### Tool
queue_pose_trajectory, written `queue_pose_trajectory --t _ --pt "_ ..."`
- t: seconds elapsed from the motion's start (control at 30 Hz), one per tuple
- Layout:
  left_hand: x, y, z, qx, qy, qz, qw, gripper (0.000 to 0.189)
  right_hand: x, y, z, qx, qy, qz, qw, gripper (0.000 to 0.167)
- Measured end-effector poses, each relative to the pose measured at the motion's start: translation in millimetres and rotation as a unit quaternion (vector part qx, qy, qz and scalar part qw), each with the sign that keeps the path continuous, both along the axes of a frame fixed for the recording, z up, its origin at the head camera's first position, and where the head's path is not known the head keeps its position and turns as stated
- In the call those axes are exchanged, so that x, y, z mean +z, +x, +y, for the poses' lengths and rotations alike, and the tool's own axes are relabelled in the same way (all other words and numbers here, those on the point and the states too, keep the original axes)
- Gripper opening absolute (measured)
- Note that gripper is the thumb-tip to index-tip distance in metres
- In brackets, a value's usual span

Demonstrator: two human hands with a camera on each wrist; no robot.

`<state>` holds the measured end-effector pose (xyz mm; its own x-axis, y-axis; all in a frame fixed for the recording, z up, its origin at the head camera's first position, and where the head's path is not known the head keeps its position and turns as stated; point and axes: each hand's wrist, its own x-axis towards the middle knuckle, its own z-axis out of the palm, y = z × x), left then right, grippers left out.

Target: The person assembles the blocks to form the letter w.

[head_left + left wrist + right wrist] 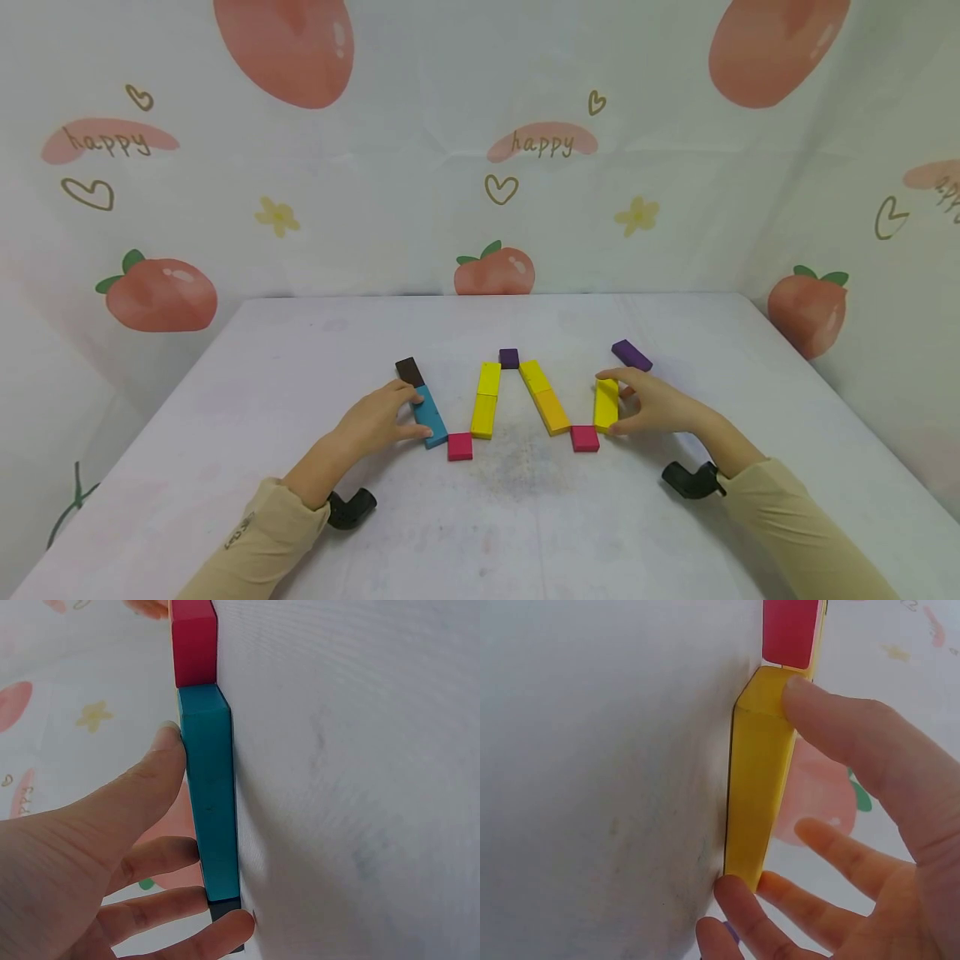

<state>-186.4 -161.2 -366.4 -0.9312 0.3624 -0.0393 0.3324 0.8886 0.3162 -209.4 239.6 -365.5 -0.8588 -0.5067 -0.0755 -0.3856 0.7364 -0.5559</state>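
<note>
My left hand (379, 418) rests on a blue block (428, 417), its thumb near the block's near end and its fingertips along the edge. A black block (408, 371) touches the blue block's far end, with one finger (225, 934) across it in the left wrist view. My right hand (651, 402) spans a yellow block (606, 407) lengthwise, thumb at the near end and fingertips around the far end. A red block (585, 439) meets this yellow block's near corner, and a purple block (632, 355) lies beyond the right fingers.
Between the hands, a second red block (460, 447), yellow blocks (484, 415), a dark purple block (509, 358) and an orange-yellow block (552, 412) continue a zigzag line on the white table (495, 533). A patterned cloth (390, 167) hangs behind.
</note>
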Motion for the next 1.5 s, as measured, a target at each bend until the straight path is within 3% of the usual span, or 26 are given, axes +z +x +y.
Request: queue_pose_trajectory --t 1.13,1.5 --pt "-1.7 -0.4 -1.4 -0.006 -0.002 0.010 0.9999 0.055 0.3 -4.5 4.6 -0.004 0.002 -0.013 0.9999 0.082" --pt "-0.3 -0.3 -0.6 -0.006 -0.004 0.009 0.9999 0.055 15.1 -19.9 29.0 -0.036 -0.012 0.035 0.9987 0.060"
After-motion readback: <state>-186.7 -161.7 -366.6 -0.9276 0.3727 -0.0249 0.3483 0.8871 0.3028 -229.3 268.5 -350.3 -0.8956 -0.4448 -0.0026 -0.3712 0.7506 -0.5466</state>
